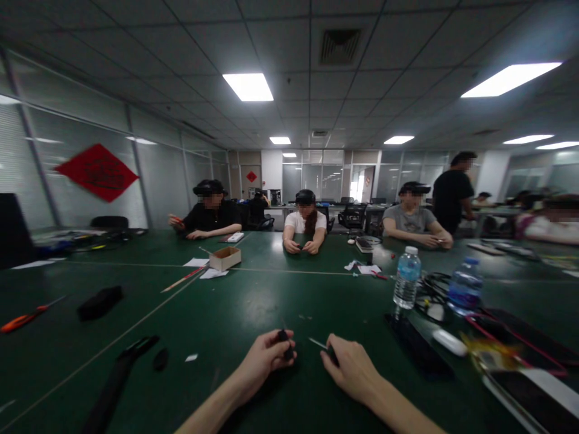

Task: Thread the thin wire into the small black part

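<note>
At the near side of the green table (253, 298): a small black piece (286, 348), with a metal-tipped tool (319, 344) near it on the right.
Left hand (266, 355): grasping the black piece between thumb and fingers; whether the piece touches the table I can't tell.
Right hand (355, 364): closed round the tool's dark handle, its thin tip angled toward the black piece.
Good handling: I'd steady both wrists, keep a firm pinch on the black piece, and aim the tip clear of the left fingers; a slip looks the likeliest trouble.
Cardboard box (225, 259): open-topped, farther off; its contents are hidden from here.
Clear bottle (407, 283): upright, capped, apparently holding water.
Blue-capped bottle (465, 286): upright beside some cables (435, 291); I can't judge how full.
</note>
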`<state>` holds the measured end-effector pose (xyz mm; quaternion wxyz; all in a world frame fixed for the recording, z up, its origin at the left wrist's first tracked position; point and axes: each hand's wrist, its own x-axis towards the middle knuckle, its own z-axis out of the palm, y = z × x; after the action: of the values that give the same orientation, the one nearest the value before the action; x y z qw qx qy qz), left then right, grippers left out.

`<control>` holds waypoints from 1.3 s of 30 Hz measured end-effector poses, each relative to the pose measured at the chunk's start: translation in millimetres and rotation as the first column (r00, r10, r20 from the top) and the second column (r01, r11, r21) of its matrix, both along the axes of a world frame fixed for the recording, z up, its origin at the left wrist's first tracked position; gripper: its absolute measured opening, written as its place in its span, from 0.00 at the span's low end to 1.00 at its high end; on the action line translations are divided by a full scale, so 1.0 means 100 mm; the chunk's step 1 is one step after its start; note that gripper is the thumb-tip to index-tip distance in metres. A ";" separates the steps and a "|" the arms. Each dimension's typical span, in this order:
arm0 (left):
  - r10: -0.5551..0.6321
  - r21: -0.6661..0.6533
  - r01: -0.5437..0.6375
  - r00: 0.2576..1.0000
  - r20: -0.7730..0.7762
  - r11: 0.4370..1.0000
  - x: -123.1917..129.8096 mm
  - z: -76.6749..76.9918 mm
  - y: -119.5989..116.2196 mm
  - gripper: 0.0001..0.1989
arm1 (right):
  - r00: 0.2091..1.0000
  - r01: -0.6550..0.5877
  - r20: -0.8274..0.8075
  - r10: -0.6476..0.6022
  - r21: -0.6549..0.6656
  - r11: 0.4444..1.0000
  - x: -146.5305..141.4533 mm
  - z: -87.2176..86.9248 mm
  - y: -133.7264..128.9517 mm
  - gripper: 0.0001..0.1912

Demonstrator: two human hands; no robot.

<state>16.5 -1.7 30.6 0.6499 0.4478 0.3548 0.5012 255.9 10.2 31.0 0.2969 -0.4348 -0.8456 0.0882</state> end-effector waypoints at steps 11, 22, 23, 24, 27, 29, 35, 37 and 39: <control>0.004 0.068 0.002 0.996 -0.088 0.998 -0.12 0.00 0.07 0.21 | 0.977 0.103 0.187 -0.100 -0.006 0.995 -0.04 0.10 -0.09 0.11; -0.045 0.106 0.056 0.993 -0.108 0.993 -0.11 0.08 0.01 0.18 | 0.986 0.159 0.052 -0.157 -0.041 0.986 -0.09 0.11 0.01 0.10; -0.057 0.108 0.068 0.993 -0.102 0.992 -0.10 0.08 0.02 0.18 | 0.985 0.165 0.049 -0.163 -0.036 0.986 -0.10 0.12 0.02 0.10; -0.071 0.108 0.081 0.993 -0.096 0.991 -0.10 0.08 0.04 0.17 | 0.985 0.169 0.049 -0.168 -0.028 0.985 -0.10 0.12 0.03 0.10; -0.108 0.099 0.116 0.991 -0.077 0.988 -0.06 0.04 0.14 0.16 | 0.979 0.190 0.067 -0.190 0.006 0.982 -0.12 0.12 0.06 0.11; -0.123 0.099 0.128 0.991 -0.058 0.987 -0.02 0.00 0.27 0.17 | 0.975 0.207 0.074 -0.209 0.030 0.978 -0.13 0.11 0.10 0.11; -0.124 0.094 0.124 0.992 -0.009 0.988 0.05 -0.03 0.77 0.18 | 0.985 0.167 0.036 -0.168 0.008 0.986 -0.17 0.13 0.37 0.08; -0.082 0.093 0.079 0.996 0.026 0.993 0.00 -0.04 0.89 0.18 | 0.986 0.164 0.026 -0.165 0.022 0.986 -0.19 0.13 0.47 0.09; -0.079 0.106 0.072 0.995 0.064 0.992 -0.05 -0.05 0.96 0.19 | 0.994 0.106 0.006 -0.106 0.019 0.994 -0.21 0.12 0.54 0.10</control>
<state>11.8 94.4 25.4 0.6558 0.4768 0.2888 0.5090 235.3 63.9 43.4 0.3023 -0.4764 -0.8232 0.0628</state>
